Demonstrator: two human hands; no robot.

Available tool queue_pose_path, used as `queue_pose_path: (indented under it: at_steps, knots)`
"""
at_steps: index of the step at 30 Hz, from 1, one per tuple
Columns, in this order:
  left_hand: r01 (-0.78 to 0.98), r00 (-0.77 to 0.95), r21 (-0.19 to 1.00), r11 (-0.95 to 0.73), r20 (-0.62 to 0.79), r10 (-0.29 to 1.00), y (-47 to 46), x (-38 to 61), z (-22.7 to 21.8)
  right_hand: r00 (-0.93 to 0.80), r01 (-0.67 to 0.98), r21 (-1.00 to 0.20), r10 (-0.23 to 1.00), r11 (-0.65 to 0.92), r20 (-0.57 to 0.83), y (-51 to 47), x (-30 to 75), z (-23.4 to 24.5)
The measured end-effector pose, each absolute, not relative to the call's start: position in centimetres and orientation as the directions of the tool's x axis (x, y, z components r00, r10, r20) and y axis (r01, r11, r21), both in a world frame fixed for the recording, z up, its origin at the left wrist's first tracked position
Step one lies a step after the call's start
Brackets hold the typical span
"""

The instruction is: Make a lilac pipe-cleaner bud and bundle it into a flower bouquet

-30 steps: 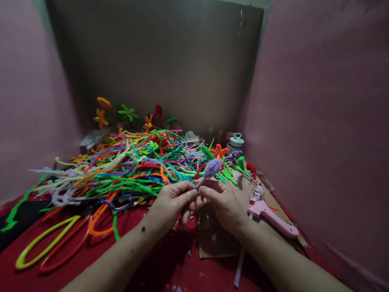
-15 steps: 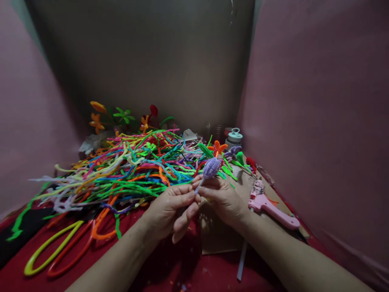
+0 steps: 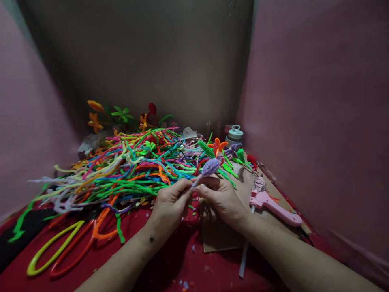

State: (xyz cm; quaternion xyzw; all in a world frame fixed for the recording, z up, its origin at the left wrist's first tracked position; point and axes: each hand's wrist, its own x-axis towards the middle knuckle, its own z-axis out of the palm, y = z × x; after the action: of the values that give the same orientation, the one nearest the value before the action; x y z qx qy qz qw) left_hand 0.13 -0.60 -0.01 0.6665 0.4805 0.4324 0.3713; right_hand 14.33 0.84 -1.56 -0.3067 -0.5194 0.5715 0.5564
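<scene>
A lilac pipe-cleaner flower bud (image 3: 210,167) on a thin twisted stem points up and to the right in front of me. My left hand (image 3: 173,202) is closed, its thumb and fingers pinching the lower end of that stem. From the other side, my right hand (image 3: 219,196) pinches the same stem just beneath the bud, fingers partly hidden behind it. Past both hands lies a big heap of coloured pipe cleaners (image 3: 130,170). A pink glue gun (image 3: 273,207) with a glue stick (image 3: 244,259) in its back rests to the right of my right hand.
Cardboard (image 3: 221,235) lies under the glue gun, with finished pieces such as an orange flower (image 3: 218,147) behind. A pale-lidded bottle (image 3: 235,136) stands at the back right. Yellow scissor handles (image 3: 38,259) and red ones (image 3: 65,265) stick out front left. Pink walls flank the table.
My left hand has rolled over, its lower fingers now curled out of sight and its back showing. The bud has tilted a little further right, still held between both hands.
</scene>
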Motion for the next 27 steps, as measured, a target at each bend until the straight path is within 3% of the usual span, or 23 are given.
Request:
queue_pose_path:
  at_steps: [4,7,11,16,20,23,25,27]
  knots:
    - [0.098,0.201,0.993,-0.072,0.051,0.978,-0.6,0.3,1.0,-0.192,-0.260,-0.941,0.944,0.215,0.268,0.9,14.6,-1.4]
    - [-0.081,0.279,0.995,0.057,-0.032,0.960,-0.3,0.0,0.7,-0.233,-0.300,-0.943,0.947,0.146,0.221,0.9,14.7,-1.4]
    - [-0.268,0.454,0.919,0.290,-0.145,0.879,0.0,-0.6,0.2,-0.302,-0.466,-0.885,0.940,-0.002,0.157,1.1,14.7,-1.5]
    - [-0.311,0.602,0.821,0.479,-0.220,0.768,0.1,-0.9,0.2,-0.388,-0.518,-0.851,0.910,-0.084,0.146,1.1,14.7,-1.4]
    - [-0.247,0.561,0.898,0.365,-0.175,0.809,-0.3,-0.3,0.5,-0.331,-0.537,-0.841,0.934,-0.071,0.132,0.9,14.7,-1.3]
    - [-0.040,0.418,0.992,0.124,-0.096,0.903,-0.5,0.1,0.4,-0.274,-0.541,-0.838,0.957,-0.070,0.097,0.9,14.5,-1.3]
    - [0.191,0.280,0.972,-0.138,0.080,0.957,-0.6,0.2,-0.1,-0.227,-0.552,-0.830,0.972,-0.081,0.057,0.8,14.3,-1.4]
    - [0.407,0.220,0.828,-0.386,0.322,0.921,-0.6,0.0,-0.8,-0.195,-0.567,-0.819,0.980,-0.088,0.029,0.8,14.1,-1.4]
